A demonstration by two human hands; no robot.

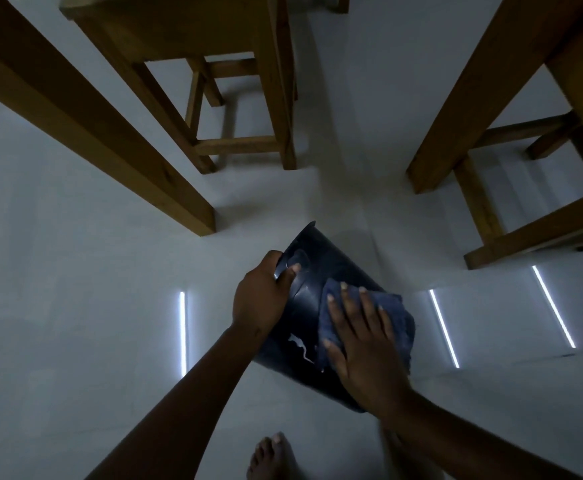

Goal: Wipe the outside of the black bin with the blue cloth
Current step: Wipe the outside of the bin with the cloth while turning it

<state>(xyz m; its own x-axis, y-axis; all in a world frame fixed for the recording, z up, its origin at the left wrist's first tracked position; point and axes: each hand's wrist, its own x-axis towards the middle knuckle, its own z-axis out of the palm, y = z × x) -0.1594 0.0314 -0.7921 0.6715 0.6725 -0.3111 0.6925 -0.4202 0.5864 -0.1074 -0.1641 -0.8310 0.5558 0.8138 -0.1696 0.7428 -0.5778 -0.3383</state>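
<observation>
The black bin (304,317) is tipped on its side, held off the pale floor at the lower centre of the head view. My left hand (260,296) grips its edge on the left, thumb over the rim. A blue cloth (397,317) lies on the bin's outer wall. My right hand (363,337) presses flat on the cloth, fingers spread, covering most of it. The bin's far side is hidden.
A wooden stool (245,98) stands ahead. A thick wooden table leg (117,147) slants in from the left, and more wooden furniture (512,140) stands at the right. My bare foot (271,455) rests on the glossy floor (75,289) below the bin.
</observation>
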